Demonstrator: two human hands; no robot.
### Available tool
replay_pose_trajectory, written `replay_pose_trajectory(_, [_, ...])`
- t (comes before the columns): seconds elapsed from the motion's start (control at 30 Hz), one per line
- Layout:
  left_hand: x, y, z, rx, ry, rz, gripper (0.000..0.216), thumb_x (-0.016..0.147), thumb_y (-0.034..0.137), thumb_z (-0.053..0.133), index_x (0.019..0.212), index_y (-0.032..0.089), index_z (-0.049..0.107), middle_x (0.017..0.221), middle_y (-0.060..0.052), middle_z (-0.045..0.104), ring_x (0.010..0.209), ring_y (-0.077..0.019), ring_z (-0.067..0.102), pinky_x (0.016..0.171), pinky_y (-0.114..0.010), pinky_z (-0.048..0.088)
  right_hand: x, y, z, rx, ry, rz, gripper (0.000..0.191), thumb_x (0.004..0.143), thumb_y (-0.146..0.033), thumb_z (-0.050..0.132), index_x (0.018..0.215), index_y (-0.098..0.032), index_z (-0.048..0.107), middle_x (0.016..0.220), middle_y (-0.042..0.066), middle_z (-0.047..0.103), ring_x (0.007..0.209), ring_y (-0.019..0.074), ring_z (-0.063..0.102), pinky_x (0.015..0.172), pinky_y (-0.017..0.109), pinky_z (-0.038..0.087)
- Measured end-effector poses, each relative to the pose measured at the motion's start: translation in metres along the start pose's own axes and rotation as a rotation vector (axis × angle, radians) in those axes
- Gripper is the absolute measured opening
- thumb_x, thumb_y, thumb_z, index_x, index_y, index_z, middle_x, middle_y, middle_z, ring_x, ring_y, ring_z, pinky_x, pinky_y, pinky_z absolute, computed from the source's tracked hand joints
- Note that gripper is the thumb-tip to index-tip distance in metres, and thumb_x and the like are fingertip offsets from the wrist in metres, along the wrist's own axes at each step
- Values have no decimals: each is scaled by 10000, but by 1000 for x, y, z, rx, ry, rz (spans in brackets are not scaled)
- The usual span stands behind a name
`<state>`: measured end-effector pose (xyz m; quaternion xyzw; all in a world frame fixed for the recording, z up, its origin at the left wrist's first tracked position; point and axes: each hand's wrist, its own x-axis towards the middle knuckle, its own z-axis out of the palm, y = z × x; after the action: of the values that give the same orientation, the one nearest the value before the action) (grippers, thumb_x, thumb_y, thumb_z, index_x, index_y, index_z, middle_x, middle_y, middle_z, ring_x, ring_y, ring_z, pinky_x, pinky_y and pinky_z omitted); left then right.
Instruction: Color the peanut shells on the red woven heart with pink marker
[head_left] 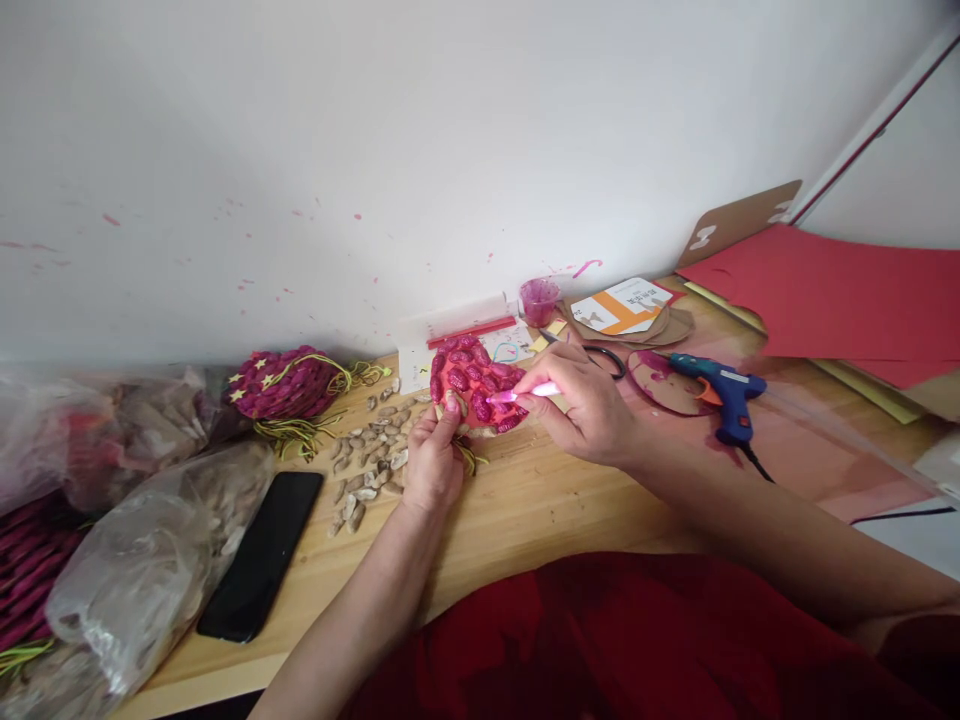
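My left hand point(435, 462) grips the near edge of a red craft piece point(474, 372) covered with peanut shells coloured glossy magenta, its thumb on top. A few uncoloured shells show near that thumb. In my right hand point(589, 405) is a paintbrush point(547, 389) with a white handle, pinched between thumb and fingers. Its pink tip touches or nearly touches a shell on the piece. Loose tan peanut shells point(375, 440) lie on the table left of my left hand. Behind my right hand stands a clear cup of magenta paint point(538, 300).
A black phone point(261, 555) and plastic bags point(150, 570) lie at left. Stacked magenta pieces with yellow cords point(285, 385) rest by the wall. At right are a blue glue gun point(724, 395), black-handled scissors point(606, 360), cardboard pieces point(667, 328) and red paper point(847, 300).
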<state>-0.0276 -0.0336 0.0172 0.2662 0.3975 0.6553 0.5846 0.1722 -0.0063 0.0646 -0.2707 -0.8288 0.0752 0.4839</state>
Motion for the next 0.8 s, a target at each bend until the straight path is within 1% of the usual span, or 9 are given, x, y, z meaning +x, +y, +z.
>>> replay_pose_trajectory(0.13, [-1,1,1,-7,0,-11,423,616,416,1000,862,171,760,889,-47,808,863,-176,759,875,-277,599,-1,1,1,-12,37,15,56,986,-231,633,930,-230,626,826,34,705,817,216,619,774,374,454])
replay_pose_trajectory(0.27, [-2,2,3,0,15,-19,370,644,371,985,849,176,746,863,-45,799,887,-195,766,889,-296,601,-2,-2,2,21,13,-13,47,980,-196,625,948,-230,625,842,33,712,853,220,620,794,374,473])
replay_pose_trajectory(0.37, [-2,2,3,2,18,-15,342,667,362,967,846,180,739,879,-46,801,883,-197,768,875,-302,604,-3,-4,2,17,23,-12,60,973,-194,624,931,-237,622,832,30,704,843,220,617,785,376,471])
replay_pose_trajectory(0.47, [-1,1,2,-8,11,-14,375,634,376,986,827,175,736,872,-37,801,835,-171,759,861,-284,604,-3,-5,2,-8,34,-21,54,971,-191,629,941,-235,626,842,33,711,851,222,621,814,389,466])
replay_pose_trajectory(0.57, [0,0,1,-2,8,-7,402,621,390,995,849,172,745,841,-29,795,838,-166,761,855,-271,606,-2,-6,2,30,3,-10,54,979,-196,624,939,-233,630,839,35,713,843,217,623,801,380,474])
replay_pose_trajectory(0.63, [1,-1,0,12,26,-13,388,655,398,979,874,171,752,838,-27,795,788,-156,755,802,-263,616,-1,-6,1,81,3,7,61,985,-209,620,928,-230,632,830,35,708,837,211,630,776,364,482])
replay_pose_trajectory(0.7, [2,0,-2,16,79,-66,363,680,375,968,899,180,754,845,-11,799,654,-118,715,688,-241,615,0,-4,-1,100,42,32,67,989,-220,618,924,-224,635,829,34,706,827,203,635,758,352,486])
replay_pose_trajectory(0.73, [3,0,-3,15,113,-98,343,694,374,958,890,183,750,821,-6,793,611,-113,699,614,-226,600,0,-2,-3,96,72,60,71,992,-232,618,924,-222,637,834,33,706,813,197,634,744,345,484])
replay_pose_trajectory(0.8, [4,0,-6,18,146,-165,330,707,376,946,887,183,749,796,-8,783,585,-118,688,504,-201,554,-1,7,-7,91,136,160,88,1003,-280,616,939,-224,637,847,27,702,761,180,625,691,323,477])
